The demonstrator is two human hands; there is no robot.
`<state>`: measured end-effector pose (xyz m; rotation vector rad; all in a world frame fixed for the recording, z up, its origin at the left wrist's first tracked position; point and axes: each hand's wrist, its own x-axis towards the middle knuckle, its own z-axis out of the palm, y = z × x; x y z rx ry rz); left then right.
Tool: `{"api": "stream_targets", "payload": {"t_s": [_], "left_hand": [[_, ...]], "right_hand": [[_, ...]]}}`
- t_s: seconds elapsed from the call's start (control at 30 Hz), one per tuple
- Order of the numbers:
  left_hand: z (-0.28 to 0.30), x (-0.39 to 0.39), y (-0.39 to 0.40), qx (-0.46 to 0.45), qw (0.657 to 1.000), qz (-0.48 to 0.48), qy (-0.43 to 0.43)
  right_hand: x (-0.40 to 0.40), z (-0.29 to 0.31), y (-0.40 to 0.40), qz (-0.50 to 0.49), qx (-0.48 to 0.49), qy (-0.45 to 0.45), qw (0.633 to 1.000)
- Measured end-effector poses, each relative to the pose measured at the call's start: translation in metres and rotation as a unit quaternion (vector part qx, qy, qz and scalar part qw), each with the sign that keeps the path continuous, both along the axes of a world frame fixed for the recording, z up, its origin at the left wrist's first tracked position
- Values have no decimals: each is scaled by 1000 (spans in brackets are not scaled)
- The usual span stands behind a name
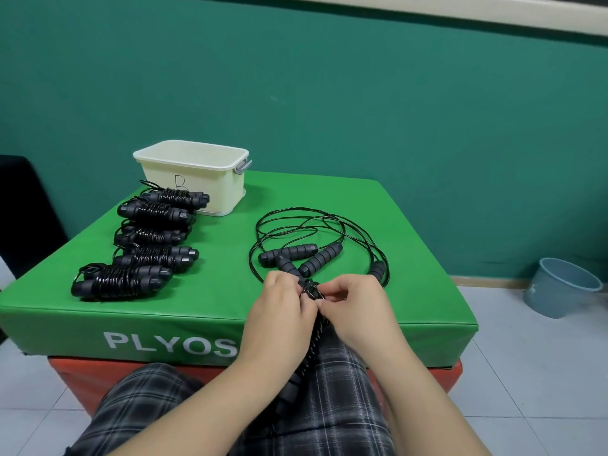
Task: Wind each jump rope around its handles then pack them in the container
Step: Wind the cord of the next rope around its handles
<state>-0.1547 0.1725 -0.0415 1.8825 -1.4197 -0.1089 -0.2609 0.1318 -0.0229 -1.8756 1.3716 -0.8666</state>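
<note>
- Reaching forward from the lower edge of the view, both forearms meet over the near edge of the green mat [378, 205], above the person's plaid-trousered lap [342, 399].
- The left hand [279, 311] is knuckles-up, its fingers curled round the top of a wound jump rope [311, 343] whose coiled handles hang down between the knees.
- The right hand [355, 307] sits just beside it, fingers bent, pinching the rope's end loop at the top of that bundle; thumb and fingertips touch the cord.
- Five wound ropes [148, 238] lie in a row on the mat's left side, running from the near edge back toward the container.
- The cream container [194, 174] stands at the mat's far left corner, just behind the farthest bundle; its inside is hidden from here.
- Loose unwound ropes [316, 248] lie in a tangle right of centre, their handles crossed just beyond the hands.
- A grey bucket [559, 287] stands on the tiled floor at far right.
</note>
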Motion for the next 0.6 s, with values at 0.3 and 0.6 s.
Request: {"api": "stream_targets", "payload": {"t_s": [0.3, 0.6], "left_hand": [[0, 1, 7, -26, 1000, -5, -6], [-3, 1, -3, -20, 997, -25, 63]], "right_hand": [[5, 6, -1, -2, 35, -13, 999], [-4, 0, -5, -6, -4, 30, 1000]]}}
